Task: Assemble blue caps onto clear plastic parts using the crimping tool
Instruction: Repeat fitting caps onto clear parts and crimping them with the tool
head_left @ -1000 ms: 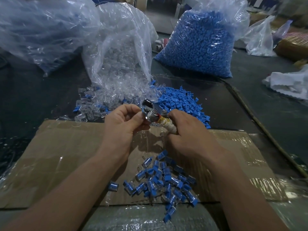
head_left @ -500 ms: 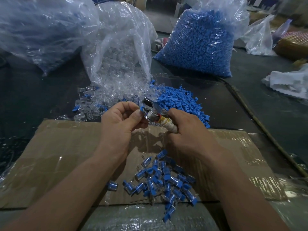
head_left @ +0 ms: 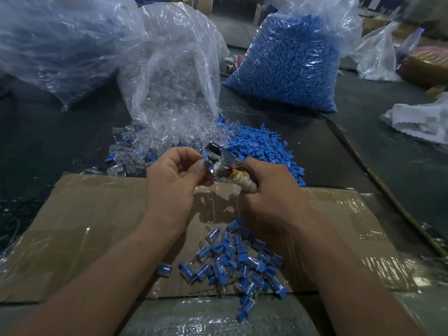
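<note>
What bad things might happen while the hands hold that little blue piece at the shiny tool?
1. The left hand pinches the small part right at the head of the crimping tool, so a fingertip might get nipped if the right hand squeezes.
2. The finished pieces lie between the forearms at the near edge of the cardboard; a nudge might scatter them.

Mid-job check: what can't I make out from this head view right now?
All head view:
- The small blue plastic piece at the silver metal crimping tool: left hand covers most; seating unclear.
- Tool's tape-wrapped handle: mostly buried in right hand.
- The large clear plastic bag, far left: contents blurred behind film.
</note>
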